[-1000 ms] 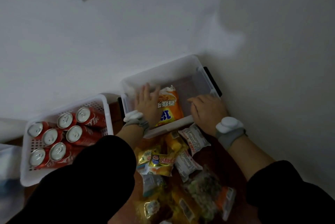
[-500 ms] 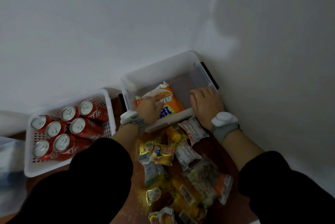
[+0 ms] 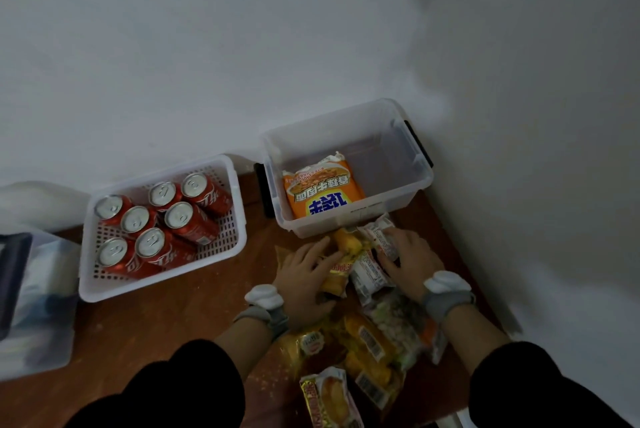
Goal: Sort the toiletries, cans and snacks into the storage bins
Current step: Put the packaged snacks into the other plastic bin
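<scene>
An orange instant-noodle packet (image 3: 322,195) lies in the left part of the clear storage bin (image 3: 417,183) by the wall corner. In front of the bin a pile of snack packets (image 3: 367,344) covers the wooden table. My left hand (image 3: 303,280) is on the pile's far end, fingers over and thumb under a yellow snack packet (image 3: 337,284). My right hand (image 3: 408,263) curls on a white snack packet (image 3: 379,237) just below the bin's front wall. Several red cans (image 3: 180,218) stand in the white perforated basket (image 3: 225,254) on the left.
A translucent bin (image 3: 38,306) with a dark handle and pale contents stands at the far left edge. White walls close off the back and right side. Bare wooden table (image 3: 166,323) shows between the basket and my left arm.
Both hands have left the clear bin and come back to the snack pile in front of it. The orange noodle packet stays in the bin, lying flatter on the left.
</scene>
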`<act>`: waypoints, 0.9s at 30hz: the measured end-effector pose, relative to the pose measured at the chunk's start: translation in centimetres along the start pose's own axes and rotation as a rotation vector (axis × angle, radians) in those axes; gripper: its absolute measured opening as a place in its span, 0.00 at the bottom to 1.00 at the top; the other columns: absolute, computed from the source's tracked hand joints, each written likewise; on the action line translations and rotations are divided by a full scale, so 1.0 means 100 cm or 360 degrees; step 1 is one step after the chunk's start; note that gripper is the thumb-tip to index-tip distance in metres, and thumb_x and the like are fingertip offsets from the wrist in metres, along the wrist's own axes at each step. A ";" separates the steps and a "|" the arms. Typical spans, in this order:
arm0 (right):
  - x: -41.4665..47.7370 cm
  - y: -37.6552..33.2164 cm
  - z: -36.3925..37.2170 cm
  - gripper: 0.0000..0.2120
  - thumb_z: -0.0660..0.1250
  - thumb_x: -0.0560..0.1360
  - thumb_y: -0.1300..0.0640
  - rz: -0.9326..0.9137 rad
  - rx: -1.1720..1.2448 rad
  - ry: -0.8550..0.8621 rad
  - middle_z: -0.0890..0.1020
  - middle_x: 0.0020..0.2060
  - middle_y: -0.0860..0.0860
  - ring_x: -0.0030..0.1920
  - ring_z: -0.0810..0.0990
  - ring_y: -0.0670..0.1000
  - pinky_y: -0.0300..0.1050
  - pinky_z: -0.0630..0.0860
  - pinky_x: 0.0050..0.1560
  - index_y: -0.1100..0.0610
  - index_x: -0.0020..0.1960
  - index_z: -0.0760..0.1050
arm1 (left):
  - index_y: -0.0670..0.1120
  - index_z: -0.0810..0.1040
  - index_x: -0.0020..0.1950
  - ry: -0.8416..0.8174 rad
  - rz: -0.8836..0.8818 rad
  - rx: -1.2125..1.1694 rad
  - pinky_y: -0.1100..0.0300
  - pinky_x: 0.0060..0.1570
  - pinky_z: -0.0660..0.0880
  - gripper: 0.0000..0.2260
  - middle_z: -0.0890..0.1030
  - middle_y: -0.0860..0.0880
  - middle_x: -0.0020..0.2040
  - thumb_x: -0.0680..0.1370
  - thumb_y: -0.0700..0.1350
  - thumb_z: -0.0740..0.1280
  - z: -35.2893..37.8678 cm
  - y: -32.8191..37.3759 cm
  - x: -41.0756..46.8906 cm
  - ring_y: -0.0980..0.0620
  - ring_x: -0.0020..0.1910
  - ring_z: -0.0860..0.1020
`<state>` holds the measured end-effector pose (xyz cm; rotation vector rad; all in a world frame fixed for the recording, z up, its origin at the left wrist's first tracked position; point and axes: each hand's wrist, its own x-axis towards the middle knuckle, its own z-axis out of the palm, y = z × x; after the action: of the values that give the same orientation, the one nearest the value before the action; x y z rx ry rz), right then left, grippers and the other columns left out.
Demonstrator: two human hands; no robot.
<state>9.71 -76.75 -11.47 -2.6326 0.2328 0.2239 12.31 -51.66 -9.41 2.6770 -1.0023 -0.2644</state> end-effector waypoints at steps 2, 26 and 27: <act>-0.003 0.002 -0.005 0.24 0.67 0.73 0.47 0.0090 0.0100 -0.0051 0.74 0.62 0.53 0.59 0.75 0.57 0.52 0.76 0.52 0.50 0.67 0.66 | 0.53 0.64 0.73 0.0003 -0.0044 -0.0037 0.49 0.53 0.78 0.34 0.70 0.48 0.69 0.68 0.51 0.68 0.001 -0.002 0.000 0.45 0.65 0.70; 0.110 -0.042 -0.138 0.24 0.71 0.67 0.61 -0.0461 -0.0266 0.0011 0.75 0.59 0.53 0.60 0.74 0.56 0.45 0.72 0.59 0.53 0.62 0.73 | 0.48 0.70 0.68 0.0677 -0.0505 0.0076 0.47 0.58 0.71 0.25 0.75 0.48 0.63 0.74 0.54 0.69 -0.075 -0.029 0.092 0.44 0.62 0.72; 0.125 -0.046 -0.135 0.24 0.72 0.68 0.58 -0.0462 -0.0405 -0.0151 0.75 0.58 0.52 0.60 0.75 0.56 0.48 0.72 0.60 0.51 0.62 0.73 | 0.49 0.70 0.68 0.0627 -0.0528 0.0164 0.46 0.61 0.68 0.24 0.74 0.49 0.65 0.74 0.55 0.68 -0.073 -0.032 0.094 0.44 0.66 0.69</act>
<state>24.36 -80.80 -0.10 -2.8541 -0.2243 0.2946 23.16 -54.25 -4.21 2.8198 -0.4659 0.2528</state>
